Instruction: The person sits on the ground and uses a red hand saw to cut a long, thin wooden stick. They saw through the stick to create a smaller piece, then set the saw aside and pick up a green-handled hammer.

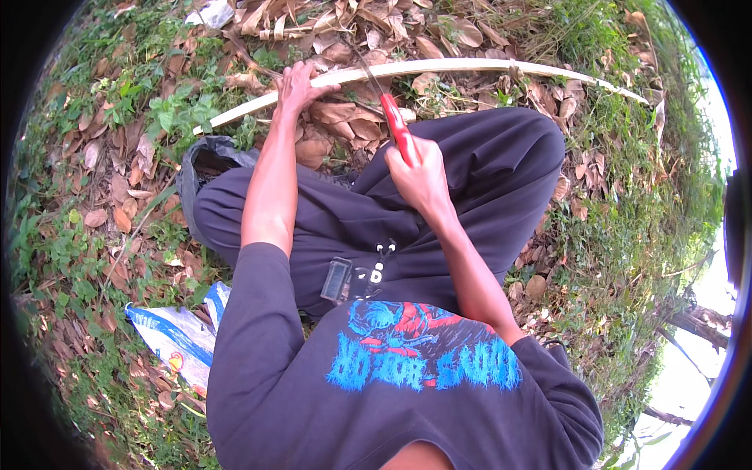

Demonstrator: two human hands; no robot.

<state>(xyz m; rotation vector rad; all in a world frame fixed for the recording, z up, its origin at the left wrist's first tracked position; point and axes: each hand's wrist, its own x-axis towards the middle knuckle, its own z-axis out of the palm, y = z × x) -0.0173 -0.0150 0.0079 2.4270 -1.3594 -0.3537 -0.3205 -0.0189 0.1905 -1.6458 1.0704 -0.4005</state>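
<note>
A long, pale, gently bowed strip of wood or bamboo [439, 66] lies across the leafy ground beyond my crossed legs. My left hand [295, 88] holds it down left of its middle, with the thumb stretched to the right along it. In my right hand [421, 176] is a long-bladed tool with a red handle [399, 129]. Its narrow dark blade crosses the strip and points away from me, up and left. Whether the edge is toothed, as on a saw, or plain, as on a knife, is too small to tell. Where the blade crosses, it seems to touch the strip.
Dry brown leaves [337, 117] and green weeds [168, 113] cover the ground. By my left knee lies a dark bag-like thing [188, 184]. A white and blue plastic sack [176, 337] is at my left side, and a white scrap [213, 14] lies at the far left.
</note>
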